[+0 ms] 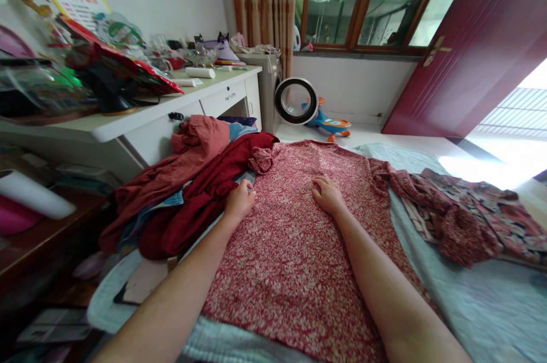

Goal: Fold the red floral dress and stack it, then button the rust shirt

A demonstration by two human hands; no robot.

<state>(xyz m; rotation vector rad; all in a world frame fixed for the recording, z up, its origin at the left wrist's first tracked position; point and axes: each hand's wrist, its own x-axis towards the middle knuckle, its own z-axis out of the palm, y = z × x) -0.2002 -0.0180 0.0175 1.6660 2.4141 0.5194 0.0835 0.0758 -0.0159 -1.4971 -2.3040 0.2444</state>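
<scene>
curling at the left edge of the patterned red garment, the fingers of my left hand are nearly closed in the head view; i cannot tell whether a fold of cloth is pinched inside them. my right hand rests palm down on the same garment, inward from its right side, fingers bent and slightly bunched; whether it nips any fabric i cannot make out either.

the garment lies under and between both hands, running from just beyond my fingertips back toward my body below the forearms. i judge it is laid this flat so that both hands can reach across its width at once. beyond the left hand one sleeve is bunched up short, while the other sleeve trails out to the right of the right hand, onto a floral cloth.

just left of the left hand, dark red clothing and a rust-coloured garment lie heaped, probably pushed aside to leave my hands room. a pale blue cover is beneath it all. well beyond both hands, the round door of a washing machine hangs open.
</scene>
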